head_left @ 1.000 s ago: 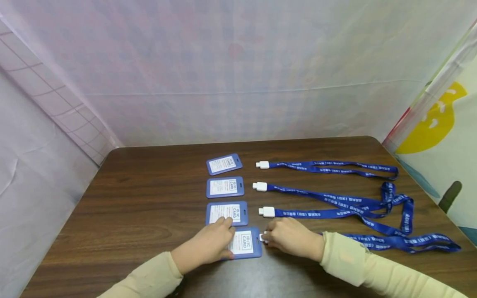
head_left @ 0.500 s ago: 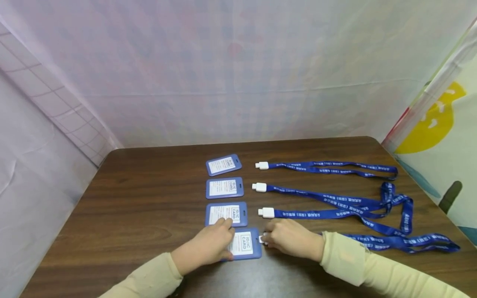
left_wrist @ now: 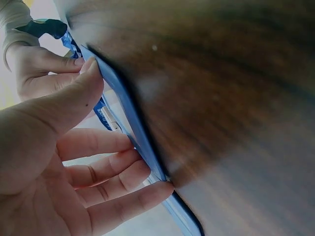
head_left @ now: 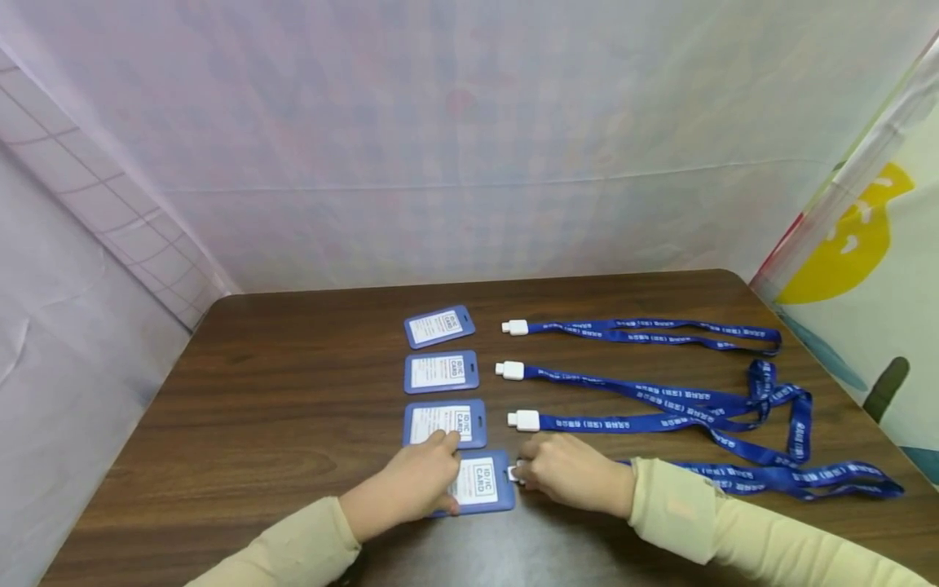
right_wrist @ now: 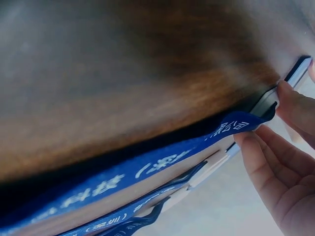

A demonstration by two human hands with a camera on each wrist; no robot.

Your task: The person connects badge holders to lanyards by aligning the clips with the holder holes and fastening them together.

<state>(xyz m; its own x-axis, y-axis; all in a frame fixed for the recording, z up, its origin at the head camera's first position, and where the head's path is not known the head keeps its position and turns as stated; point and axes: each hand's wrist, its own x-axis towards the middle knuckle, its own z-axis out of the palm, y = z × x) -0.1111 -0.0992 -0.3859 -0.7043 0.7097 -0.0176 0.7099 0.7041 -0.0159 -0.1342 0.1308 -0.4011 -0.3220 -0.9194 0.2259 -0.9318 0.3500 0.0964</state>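
Note:
The nearest blue ID card holder [head_left: 484,483] lies flat on the table, its slotted end to the right. My left hand [head_left: 414,477] grips it across the width, with the thumb on the near edge and fingertips along the far edge; the left wrist view shows its blue edge [left_wrist: 130,113] between them. Just right of the slot, my right hand [head_left: 575,474] pinches the white clip [head_left: 515,474] of the nearest lanyard. Its blue printed strap [right_wrist: 162,160] trails away in the right wrist view. The clip's tip is at the slot; whether it is inside cannot be told.
Several more card holders [head_left: 441,371] form a column farther back on the brown table [head_left: 279,391]. Opposite them lie other blue lanyards [head_left: 660,330], white clips facing left. Two middle straps overlap on the right. A pale cloth [head_left: 469,204] hangs behind the table.

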